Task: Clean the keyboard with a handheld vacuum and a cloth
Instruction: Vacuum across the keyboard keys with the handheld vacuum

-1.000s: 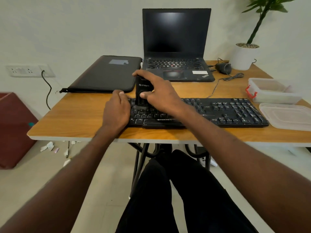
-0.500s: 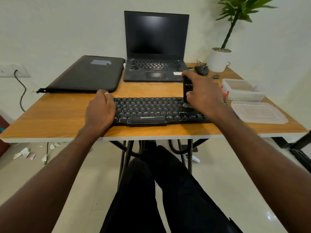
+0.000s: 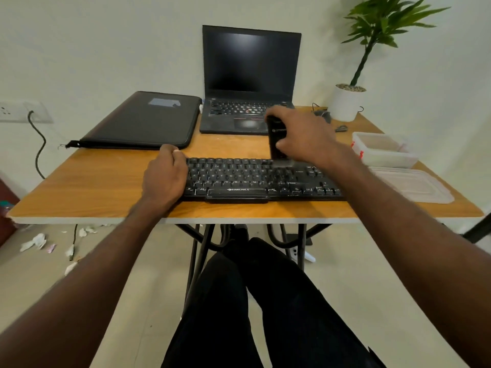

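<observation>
A black keyboard (image 3: 239,179) lies across the near part of the wooden table (image 3: 106,187). My right hand (image 3: 305,139) is closed around a black handheld vacuum (image 3: 276,140), held upright with its clear nozzle resting on the keys right of the keyboard's middle. My right forearm hides the keyboard's right end. My left hand (image 3: 164,177) lies on the keyboard's left end with fingers curled over its edge. No cloth is visible.
An open laptop (image 3: 249,83) and a black sleeve (image 3: 143,120) sit at the back. A potted plant (image 3: 348,102), a mouse (image 3: 322,115), a clear plastic box (image 3: 382,150) and its lid (image 3: 411,184) are at the right. Paper scraps lie on the floor at left.
My right hand has carried the vacuum from the keyboard's left end rightward along the keys, then slightly back toward the middle. My left hand has stayed on the left end.
</observation>
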Action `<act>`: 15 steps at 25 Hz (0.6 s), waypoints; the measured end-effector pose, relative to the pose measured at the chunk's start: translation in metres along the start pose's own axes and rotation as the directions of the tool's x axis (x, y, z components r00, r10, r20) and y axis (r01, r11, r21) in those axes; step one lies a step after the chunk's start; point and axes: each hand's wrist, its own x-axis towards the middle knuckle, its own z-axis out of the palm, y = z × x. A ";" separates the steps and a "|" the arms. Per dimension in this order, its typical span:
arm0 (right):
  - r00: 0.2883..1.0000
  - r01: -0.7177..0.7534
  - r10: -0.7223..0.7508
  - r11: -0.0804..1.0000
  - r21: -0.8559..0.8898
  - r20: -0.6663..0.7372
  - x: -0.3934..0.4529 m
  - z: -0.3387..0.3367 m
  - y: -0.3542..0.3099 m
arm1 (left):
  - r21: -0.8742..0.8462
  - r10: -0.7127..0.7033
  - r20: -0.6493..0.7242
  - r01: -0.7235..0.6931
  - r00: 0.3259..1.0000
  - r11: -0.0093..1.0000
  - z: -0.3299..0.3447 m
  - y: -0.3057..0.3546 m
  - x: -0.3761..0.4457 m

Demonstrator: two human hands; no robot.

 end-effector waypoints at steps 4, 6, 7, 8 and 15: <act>0.989 0.142 -0.146 0.903 0.405 -0.022 0.003 0.032 -0.057 | -0.235 -0.035 0.520 0.182 0.854 0.955 -0.046 -0.012 0.007; 0.982 0.185 -0.172 0.809 0.558 -0.076 0.010 0.054 -0.080 | -0.141 -0.028 0.669 0.163 0.743 0.977 -0.061 -0.016 0.011; 0.983 0.181 -0.157 0.753 0.632 -0.094 0.014 0.063 -0.092 | -0.103 -0.036 0.709 0.153 0.704 0.983 -0.062 -0.018 0.012; 0.986 0.167 -0.137 0.705 0.689 -0.099 0.017 0.070 -0.103 | -0.089 -0.046 0.725 0.160 0.687 0.983 -0.063 -0.019 0.013; 0.942 0.259 -0.332 0.821 0.508 0.056 0.043 0.071 -0.120 | -0.137 0.011 0.698 0.118 0.716 0.983 -0.057 -0.024 0.013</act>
